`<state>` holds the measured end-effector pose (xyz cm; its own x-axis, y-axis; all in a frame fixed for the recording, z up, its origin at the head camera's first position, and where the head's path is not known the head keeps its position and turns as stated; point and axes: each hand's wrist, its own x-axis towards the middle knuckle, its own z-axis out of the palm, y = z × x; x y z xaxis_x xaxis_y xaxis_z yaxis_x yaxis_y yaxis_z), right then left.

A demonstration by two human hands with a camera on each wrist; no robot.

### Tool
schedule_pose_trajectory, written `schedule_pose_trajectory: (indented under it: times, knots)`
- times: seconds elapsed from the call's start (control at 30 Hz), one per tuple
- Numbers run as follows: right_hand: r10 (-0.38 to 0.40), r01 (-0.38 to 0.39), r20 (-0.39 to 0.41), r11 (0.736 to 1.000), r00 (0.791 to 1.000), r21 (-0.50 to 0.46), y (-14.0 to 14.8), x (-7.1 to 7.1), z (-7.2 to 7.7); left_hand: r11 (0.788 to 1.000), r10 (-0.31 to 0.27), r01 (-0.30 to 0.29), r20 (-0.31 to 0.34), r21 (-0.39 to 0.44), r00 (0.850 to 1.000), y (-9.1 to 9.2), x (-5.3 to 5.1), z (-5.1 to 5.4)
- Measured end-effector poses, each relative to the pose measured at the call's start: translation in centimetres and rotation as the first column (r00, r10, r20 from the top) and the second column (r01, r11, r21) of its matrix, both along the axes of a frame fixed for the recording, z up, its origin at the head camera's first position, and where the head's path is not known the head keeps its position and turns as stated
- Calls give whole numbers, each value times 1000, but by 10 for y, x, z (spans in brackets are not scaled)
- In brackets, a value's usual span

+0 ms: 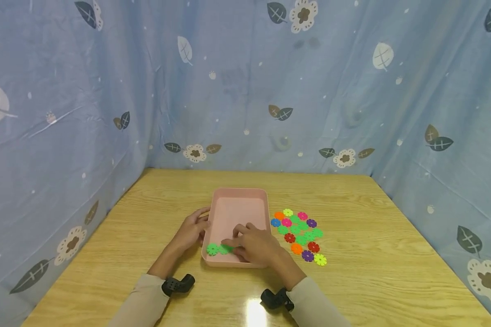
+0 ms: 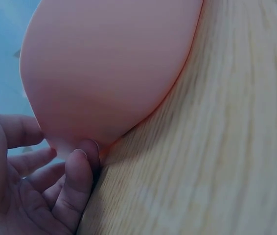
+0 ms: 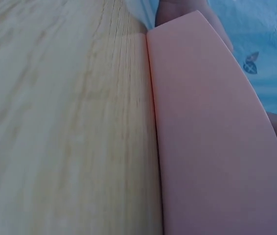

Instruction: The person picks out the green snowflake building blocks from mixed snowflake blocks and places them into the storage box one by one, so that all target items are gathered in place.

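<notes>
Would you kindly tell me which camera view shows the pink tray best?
The head view, since it looks down on the pink tray and shows its rim, its inside and the green pieces in it. The left wrist view shows only outer wall beside the left hand; the right wrist view likewise shows only the outside.

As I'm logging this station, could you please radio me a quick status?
Left hand against left wall of pink tray. Right hand inside, at green discs; grip unclear. Loose discs right of tray; no obstruction visible.
</notes>
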<state>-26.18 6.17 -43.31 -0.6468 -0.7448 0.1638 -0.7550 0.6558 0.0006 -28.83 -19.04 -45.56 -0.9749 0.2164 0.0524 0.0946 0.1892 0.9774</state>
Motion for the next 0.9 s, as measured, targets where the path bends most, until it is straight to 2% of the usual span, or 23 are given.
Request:
schedule_pose_trajectory:
  times: [0.13,0.37,0.57,0.67,0.8,0.9]
  knots:
    - [65,-59,-66,995,996,85,-1,2,1,1000,-5,5,3,-4,1000,1,0,1]
    - [129,-108,-106,977,986,182,-4,4,5,999,-35,35,3,-3,999,-1,1,3]
    - [119,-117,-8,981,993,152,-5,1,2,998,-59,59,1,-1,998,-3,1,1]
    - [105,-108,27,985,994,134,-5,1,2,999,-48,48,4,-1,999,-2,1,1]
    - [93,-96,33,991,995,97,-5,0,2,1000,-26,25,8,2,1000,-2,1,2]
    - [99,-98,-8,992,995,84,-6,-2,2,1000,-26,26,-1,2,1000,-2,1,3]
